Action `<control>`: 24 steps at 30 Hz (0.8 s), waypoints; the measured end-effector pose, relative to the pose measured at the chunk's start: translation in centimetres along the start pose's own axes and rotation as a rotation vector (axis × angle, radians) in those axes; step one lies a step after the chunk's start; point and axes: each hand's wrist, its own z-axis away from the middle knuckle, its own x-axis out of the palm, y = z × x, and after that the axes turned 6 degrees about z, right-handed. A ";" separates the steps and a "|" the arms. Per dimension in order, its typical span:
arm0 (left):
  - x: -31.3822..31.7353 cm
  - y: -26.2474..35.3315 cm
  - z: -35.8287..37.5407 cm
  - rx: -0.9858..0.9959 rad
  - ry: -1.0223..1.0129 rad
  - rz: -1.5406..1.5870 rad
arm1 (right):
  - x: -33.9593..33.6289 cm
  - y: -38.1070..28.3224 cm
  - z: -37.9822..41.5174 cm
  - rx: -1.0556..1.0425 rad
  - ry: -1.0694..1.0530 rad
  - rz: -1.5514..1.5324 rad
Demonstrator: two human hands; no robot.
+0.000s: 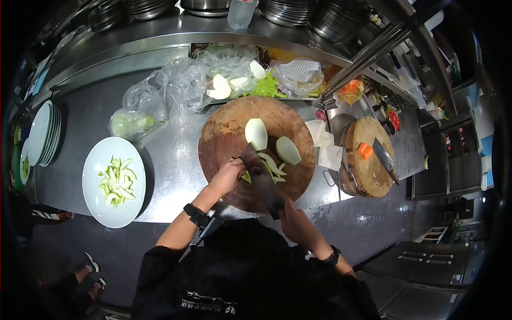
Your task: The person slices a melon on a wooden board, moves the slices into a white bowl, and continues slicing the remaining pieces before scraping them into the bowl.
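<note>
A round wooden chopping board [224, 122] lies before me. My right hand [298, 228] grips a dark, broad-bladed cleaver [263, 182], its blade slanting across the board. Left of the blade, my left hand [228, 176] is closed, fingers curled against a pale green vegetable piece [246, 177] that is mostly hidden. Cut slices [273, 166] of the same vegetable lie right of the blade. Two larger peeled chunks, one upright chunk [256, 133] and one tilted chunk [288, 150], rest farther up the board.
To the left, a white plate [93, 181] holds cut pieces, near stacked plates [44, 133]. Plastic bags [184, 85] lie behind. At right, a second board [365, 178] carries carrot pieces [365, 151] and another cleaver [383, 154]. Another person's legs [82, 274] show at lower left.
</note>
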 end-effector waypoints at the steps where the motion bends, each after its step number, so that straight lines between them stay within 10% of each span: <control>1: 0.0 -0.1 0.0 0.011 0.007 -0.003 | -0.3 -0.4 0.2 0.032 -0.022 0.025; 24: -0.2 0.1 0.6 0.047 0.042 -0.038 | -0.7 -0.3 0.2 0.041 -0.058 -0.026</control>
